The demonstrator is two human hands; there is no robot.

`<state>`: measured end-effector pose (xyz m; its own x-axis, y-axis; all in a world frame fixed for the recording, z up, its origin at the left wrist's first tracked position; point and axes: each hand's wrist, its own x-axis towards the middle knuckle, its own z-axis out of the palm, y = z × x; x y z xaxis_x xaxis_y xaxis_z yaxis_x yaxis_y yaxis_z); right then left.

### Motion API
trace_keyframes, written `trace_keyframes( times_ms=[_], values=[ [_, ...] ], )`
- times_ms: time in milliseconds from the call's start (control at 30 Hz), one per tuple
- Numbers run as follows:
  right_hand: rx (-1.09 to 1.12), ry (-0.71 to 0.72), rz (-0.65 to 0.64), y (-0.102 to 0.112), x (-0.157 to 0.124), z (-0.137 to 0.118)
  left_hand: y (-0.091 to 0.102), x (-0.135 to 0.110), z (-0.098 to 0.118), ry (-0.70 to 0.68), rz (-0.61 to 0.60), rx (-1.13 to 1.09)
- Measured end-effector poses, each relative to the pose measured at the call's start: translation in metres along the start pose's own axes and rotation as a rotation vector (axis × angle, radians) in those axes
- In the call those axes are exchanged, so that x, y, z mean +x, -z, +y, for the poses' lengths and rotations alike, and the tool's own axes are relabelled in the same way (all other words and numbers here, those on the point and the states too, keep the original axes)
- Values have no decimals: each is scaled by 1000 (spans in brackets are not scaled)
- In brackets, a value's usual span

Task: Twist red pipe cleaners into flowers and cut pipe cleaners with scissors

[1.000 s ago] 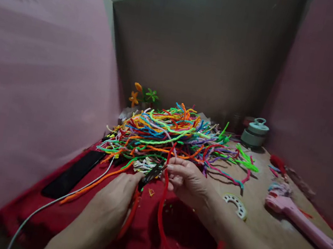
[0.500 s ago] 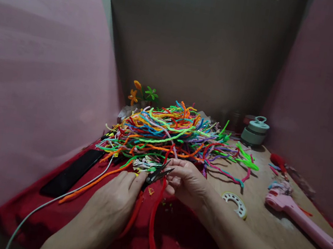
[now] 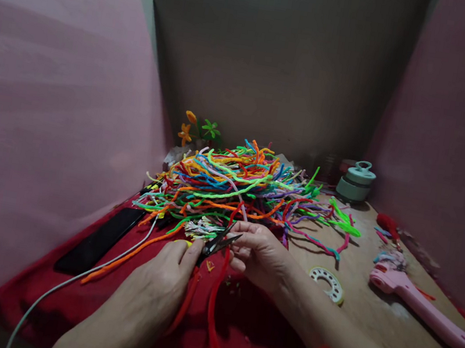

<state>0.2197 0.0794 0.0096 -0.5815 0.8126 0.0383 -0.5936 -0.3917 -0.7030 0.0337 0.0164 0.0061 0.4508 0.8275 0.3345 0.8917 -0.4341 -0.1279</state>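
My left hand point(image 3: 161, 286) is closed around small black snips point(image 3: 217, 241), their blades apart and pointing up and right. My right hand point(image 3: 261, 256) pinches a red pipe cleaner point(image 3: 213, 324) just beside the blades; that pipe cleaner loops down toward me and curls under my right forearm. A second red-orange piece point(image 3: 184, 302) lies under my left hand. Just beyond both hands spreads a big heap of many-coloured pipe cleaners point(image 3: 234, 189), with a small bundle of pale cut bits point(image 3: 201, 229) at its near edge.
A black phone point(image 3: 101, 238) and a white cable point(image 3: 78, 279) lie on the red cloth point(image 3: 19, 293) at left. On the wooden board point(image 3: 369, 313) at right are a pink glue gun point(image 3: 418, 306), a white ring piece point(image 3: 327, 283) and a green tape dispenser point(image 3: 357, 183). Cardboard walls enclose the space.
The snips' blades have opened and tipped upward. The red pipe cleaner's loop has swung left and lower, its end curling under my right forearm. Both hands stay in place.
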Motion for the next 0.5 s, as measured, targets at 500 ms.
trace_keyframes(
  times_ms=[500],
  values=[
    [27, -22, -76, 5, 0, 1, 0, 0, 2, -23, -5, 32]
  ],
)
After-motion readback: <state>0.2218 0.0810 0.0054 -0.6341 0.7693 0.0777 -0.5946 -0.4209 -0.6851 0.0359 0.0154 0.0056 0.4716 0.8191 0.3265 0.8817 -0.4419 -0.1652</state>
